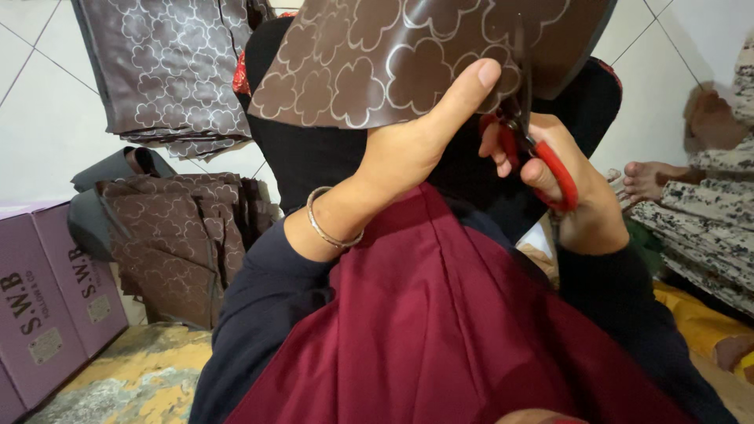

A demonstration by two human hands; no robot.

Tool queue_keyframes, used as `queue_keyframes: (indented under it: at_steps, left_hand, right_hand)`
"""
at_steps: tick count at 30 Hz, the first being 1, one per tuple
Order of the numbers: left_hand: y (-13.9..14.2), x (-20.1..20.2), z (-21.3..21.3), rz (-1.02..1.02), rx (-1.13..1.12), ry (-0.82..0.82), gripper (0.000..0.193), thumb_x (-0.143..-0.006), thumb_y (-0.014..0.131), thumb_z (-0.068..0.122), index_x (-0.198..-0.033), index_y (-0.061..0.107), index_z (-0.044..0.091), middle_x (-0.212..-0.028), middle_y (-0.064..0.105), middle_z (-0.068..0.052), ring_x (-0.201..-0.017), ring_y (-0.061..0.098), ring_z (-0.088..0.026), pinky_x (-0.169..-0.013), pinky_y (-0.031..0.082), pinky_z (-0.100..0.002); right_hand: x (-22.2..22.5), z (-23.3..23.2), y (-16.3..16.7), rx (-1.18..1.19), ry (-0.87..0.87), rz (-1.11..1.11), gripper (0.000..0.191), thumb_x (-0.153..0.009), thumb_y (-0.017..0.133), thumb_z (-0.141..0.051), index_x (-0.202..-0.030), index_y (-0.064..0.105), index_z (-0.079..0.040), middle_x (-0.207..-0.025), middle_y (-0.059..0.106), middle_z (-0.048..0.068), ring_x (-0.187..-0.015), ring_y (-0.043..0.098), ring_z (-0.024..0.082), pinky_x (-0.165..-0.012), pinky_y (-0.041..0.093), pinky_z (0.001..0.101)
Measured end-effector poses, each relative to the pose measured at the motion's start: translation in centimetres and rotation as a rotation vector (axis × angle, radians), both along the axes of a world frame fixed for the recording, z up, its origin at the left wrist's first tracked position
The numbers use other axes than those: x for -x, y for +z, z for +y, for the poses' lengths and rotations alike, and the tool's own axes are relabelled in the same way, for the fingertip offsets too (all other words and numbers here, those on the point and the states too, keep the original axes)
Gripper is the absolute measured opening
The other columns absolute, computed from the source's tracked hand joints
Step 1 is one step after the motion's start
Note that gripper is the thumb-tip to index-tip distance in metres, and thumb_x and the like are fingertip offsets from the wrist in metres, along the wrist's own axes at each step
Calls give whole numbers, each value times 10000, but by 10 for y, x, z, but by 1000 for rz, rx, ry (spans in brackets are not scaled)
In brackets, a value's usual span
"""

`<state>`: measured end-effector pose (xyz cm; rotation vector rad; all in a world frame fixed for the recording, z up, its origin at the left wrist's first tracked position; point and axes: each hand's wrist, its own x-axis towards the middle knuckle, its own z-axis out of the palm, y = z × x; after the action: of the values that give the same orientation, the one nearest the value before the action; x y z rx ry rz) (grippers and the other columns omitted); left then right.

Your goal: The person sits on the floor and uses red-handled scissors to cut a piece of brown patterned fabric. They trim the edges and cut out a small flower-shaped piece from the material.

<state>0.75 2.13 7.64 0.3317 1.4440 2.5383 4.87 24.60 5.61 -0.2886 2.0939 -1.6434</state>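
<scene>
**Cutting the patterned brown sheet**

The left hand (408,149) is pinching the brown sheet (408,55) at its lower edge, thumb pressed flat, holding it up over the lap. The right hand (565,188) is gripping red-handled scissors (534,141), blades biting into the sheet. It looks thin, bendy and light, best held close beside the cut.

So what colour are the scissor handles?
Red: the scissors in the right hand, seen in the head view.
</scene>
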Motion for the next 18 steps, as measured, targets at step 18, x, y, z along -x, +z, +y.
queue_keyframes:
  at_steps: [18]
  left_hand:
    - [4,-5,6,-55,-64,-37,223,-1109,626,143,-967,678,-21,-777,690,-47,-604,677,-142,-581,547,-262]
  right_hand:
    - [-6,-54,67,-11,-235,31,885,-824,500,-939,-928,487,-60,-822,475,-16,-765,459,107,-749,393,243]
